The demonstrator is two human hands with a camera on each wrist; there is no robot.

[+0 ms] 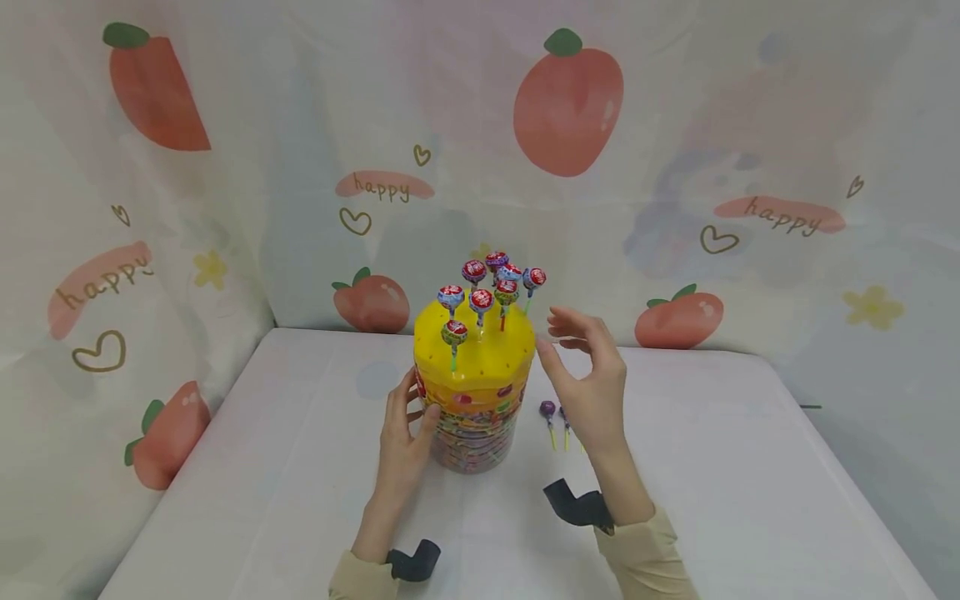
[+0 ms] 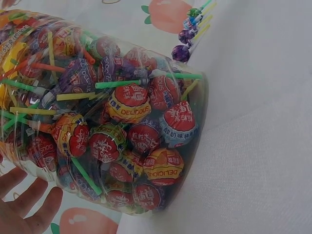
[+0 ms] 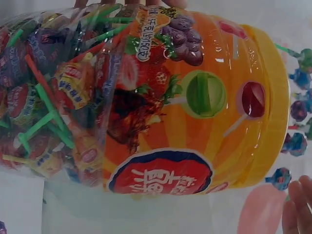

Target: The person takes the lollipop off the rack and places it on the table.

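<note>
A large clear candy jar (image 1: pixel 472 433) stands upright, packed with wrapped lollipops (image 2: pixel 129 102). Its orange fruit label (image 3: pixel 161 92) sits below a yellow lid (image 1: pixel 480 358). Several lollipops (image 1: pixel 481 302) stand on their sticks in the lid's top, mostly toward its back and middle. My left hand (image 1: pixel 405 446) holds the jar's left side, thumb at the front and fingers reaching round the far side. To the right of the lid, my right hand (image 1: pixel 596 392) is raised, thumb and fingers apart, with nothing between them.
On the white table (image 1: pixel 712 467), right of the jar, more lollipops (image 1: pixel 548 410) lie in a row, partly hidden by my right hand. A printed cloth (image 1: pixel 465 83) hangs behind the table and along its sides. Dark wrist mounts (image 1: pixel 577 504) show at both cuffs.
</note>
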